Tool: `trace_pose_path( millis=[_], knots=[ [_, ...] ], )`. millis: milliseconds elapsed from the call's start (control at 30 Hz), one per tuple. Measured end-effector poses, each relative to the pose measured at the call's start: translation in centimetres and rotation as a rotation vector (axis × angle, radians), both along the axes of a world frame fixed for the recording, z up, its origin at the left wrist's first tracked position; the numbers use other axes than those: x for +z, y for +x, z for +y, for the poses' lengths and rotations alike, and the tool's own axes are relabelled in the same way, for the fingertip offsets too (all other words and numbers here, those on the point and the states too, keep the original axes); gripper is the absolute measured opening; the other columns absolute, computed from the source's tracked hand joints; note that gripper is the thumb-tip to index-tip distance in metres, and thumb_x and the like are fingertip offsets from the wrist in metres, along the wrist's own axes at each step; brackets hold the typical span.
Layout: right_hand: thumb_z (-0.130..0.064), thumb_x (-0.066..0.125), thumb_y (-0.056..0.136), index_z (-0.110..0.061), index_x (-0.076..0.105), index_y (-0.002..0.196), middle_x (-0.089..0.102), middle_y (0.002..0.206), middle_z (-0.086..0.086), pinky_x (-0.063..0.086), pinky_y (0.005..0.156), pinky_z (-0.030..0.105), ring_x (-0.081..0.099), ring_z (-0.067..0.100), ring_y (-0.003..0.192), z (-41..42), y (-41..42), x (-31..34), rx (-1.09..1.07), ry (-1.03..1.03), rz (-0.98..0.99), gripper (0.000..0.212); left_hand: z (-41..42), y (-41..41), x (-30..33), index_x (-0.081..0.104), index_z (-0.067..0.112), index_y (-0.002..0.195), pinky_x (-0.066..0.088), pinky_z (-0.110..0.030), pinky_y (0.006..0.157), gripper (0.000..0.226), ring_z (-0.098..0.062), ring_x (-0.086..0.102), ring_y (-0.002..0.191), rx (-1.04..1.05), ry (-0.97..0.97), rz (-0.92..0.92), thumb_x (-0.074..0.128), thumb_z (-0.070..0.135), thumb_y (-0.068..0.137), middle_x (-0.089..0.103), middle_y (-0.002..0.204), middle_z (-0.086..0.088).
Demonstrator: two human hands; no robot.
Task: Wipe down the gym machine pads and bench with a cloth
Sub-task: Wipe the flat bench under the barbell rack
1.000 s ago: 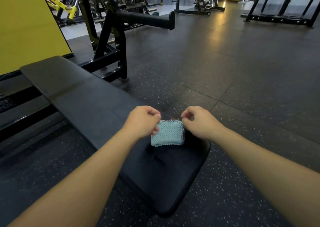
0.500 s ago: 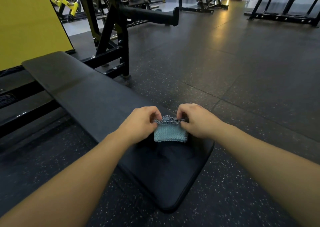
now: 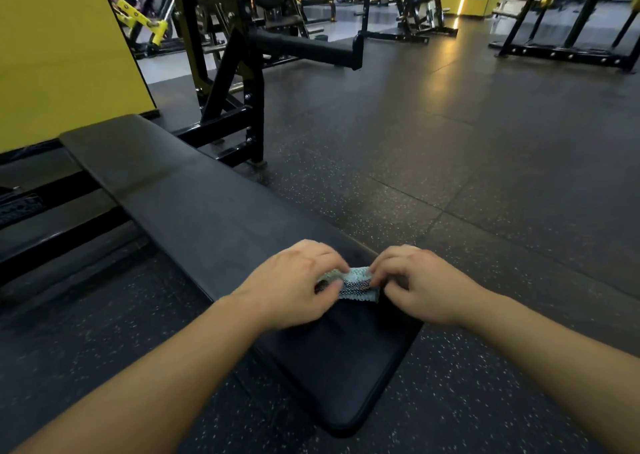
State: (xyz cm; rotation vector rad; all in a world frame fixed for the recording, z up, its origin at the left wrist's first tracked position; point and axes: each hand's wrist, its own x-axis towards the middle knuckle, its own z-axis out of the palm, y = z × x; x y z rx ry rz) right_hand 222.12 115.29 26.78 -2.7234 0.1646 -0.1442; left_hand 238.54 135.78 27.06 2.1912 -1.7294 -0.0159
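**Cloth bunched between both hands at the bench's near end**

The left hand [image 3: 294,285] and right hand [image 3: 420,285] are each pinched shut on an end of the small teal cloth [image 3: 358,285], which sits folded on the black padded surface [image 3: 194,207] near its closer end; the fold looks narrow, so a wipe from here may cover only a thin strip; a loose pinch could let it unroll or slide off onto the speckled floor [image 3: 467,162]; the roller pad [image 3: 304,48] beyond looks unwiped.

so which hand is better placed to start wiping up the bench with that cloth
Probably the left hand. It covers more of the cloth and sits on the side where the unwiped bench stretches away. The right hand only pinches the cloth's other end, near the bench's edge.
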Motion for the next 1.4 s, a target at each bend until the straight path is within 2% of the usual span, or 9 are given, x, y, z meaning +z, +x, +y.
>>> trace_pose_path(
  millis=[133, 233, 333, 633, 733, 833, 1000, 1200, 1400],
  knots=[
    [-0.02, 0.049, 0.092, -0.036, 0.069, 0.09, 0.055, 0.11, -0.025, 0.046, 0.096, 0.029, 0.047, -0.001, 0.107, -0.9, -1.1, 0.2, -0.129, -0.068, -0.039, 0.026, -2.6, -0.8, -1.1, 0.04, 0.043, 0.152, 0.031, -0.03, 0.12, 0.058, -0.002, 0.027, 0.148, -0.041, 0.132, 0.016, 0.044, 0.066, 0.098, 0.035, 0.161, 0.018],
    [-0.021, 0.048, 0.094, -0.036, 0.067, 0.09, 0.053, 0.111, -0.024, 0.047, 0.093, 0.031, 0.048, 0.002, 0.107, -1.7, -1.9, 0.2, -0.196, -0.082, -0.018, 0.024, -3.2, -1.3, -2.6, 0.02, 0.045, 0.159, 0.02, -0.035, 0.126, 0.069, -0.004, 0.012, 0.155, -0.049, 0.23, 0.036, 0.037, 0.072, 0.098, 0.017, 0.169, 0.016],
    [-0.021, 0.047, 0.093, -0.035, 0.067, 0.089, 0.052, 0.112, -0.024, 0.048, 0.092, 0.031, 0.048, 0.002, 0.107, -2.0, -2.5, 0.2, -0.24, -0.068, 0.0, 0.025, -3.1, -1.8, -3.9, 0.01, 0.045, 0.161, 0.011, -0.034, 0.128, 0.068, -0.006, 0.003, 0.157, -0.038, 0.257, 0.025, 0.033, 0.068, 0.101, 0.009, 0.17, 0.015],
    [-0.019, 0.044, 0.091, -0.039, 0.061, 0.09, 0.05, 0.113, -0.025, 0.042, 0.09, 0.022, 0.047, 0.0, 0.106, -1.1, -2.2, -1.2, -0.252, -0.041, 0.092, 0.026, -4.3, -1.9, -4.9, 0.023, 0.032, 0.162, 0.008, -0.024, 0.126, 0.051, -0.009, 0.008, 0.157, -0.005, 0.171, 0.092, 0.034, 0.026, 0.112, 0.019, 0.169, 0.008],
    [-0.018, 0.043, 0.092, -0.034, 0.065, 0.103, 0.051, 0.117, -0.021, 0.039, 0.089, 0.02, 0.049, 0.004, 0.112, -0.9, -1.6, -1.0, -0.27, -0.047, 0.115, 0.029, -4.1, -1.6, -5.3, 0.023, 0.034, 0.161, 0.009, -0.021, 0.125, 0.056, -0.006, 0.008, 0.156, 0.017, 0.145, 0.114, 0.035, 0.014, 0.111, 0.018, 0.17, 0.009],
    [-0.019, 0.042, 0.093, -0.032, 0.064, 0.115, 0.051, 0.122, -0.018, 0.038, 0.089, 0.022, 0.048, 0.007, 0.117, -0.8, -1.0, -0.3, -0.305, -0.04, 0.137, 0.033, -3.5, -1.1, -4.9, 0.021, 0.039, 0.16, 0.02, -0.022, 0.122, 0.061, -0.002, 0.01, 0.155, 0.073, 0.1, 0.132, 0.035, 0.009, 0.109, 0.017, 0.169, 0.015],
    [-0.023, 0.043, 0.097, -0.031, 0.05, 0.143, 0.046, 0.141, -0.013, 0.042, 0.104, 0.029, 0.043, 0.012, 0.132, -1.3, -0.2, 1.5, -0.341, -0.032, 0.113, 0.047, -3.0, 0.7, -2.4, 0.024, 0.036, 0.16, 0.027, -0.026, 0.121, 0.06, -0.003, 0.016, 0.154, 0.177, -0.01, 0.101, 0.036, 0.008, 0.108, 0.022, 0.168, 0.015],
    [-0.025, 0.046, 0.099, -0.03, 0.039, 0.153, 0.041, 0.15, -0.012, 0.037, 0.113, 0.031, 0.036, 0.013, 0.14, -0.1, -0.3, 5.9, -0.42, 0.008, 0.107, 0.054, -2.5, 1.5, 3.8, 0.035, 0.031, 0.157, 0.028, -0.016, 0.114, 0.061, -0.007, 0.037, 0.146, 0.24, -0.044, 0.118, 0.043, 0.001, 0.104, 0.036, 0.162, 0.01],
    [-0.029, 0.046, 0.1, -0.03, 0.026, 0.159, 0.03, 0.16, -0.01, 0.027, 0.122, 0.031, 0.021, 0.009, 0.15, 1.0, -2.8, 16.5, -0.516, 0.066, 0.097, 0.063, -1.5, 0.5, 16.3, 0.036, 0.036, 0.155, 0.038, -0.02, 0.112, 0.066, -0.003, 0.042, 0.142, 0.215, -0.05, 0.154, 0.049, -0.001, 0.102, 0.041, 0.158, 0.015]
  ],
)
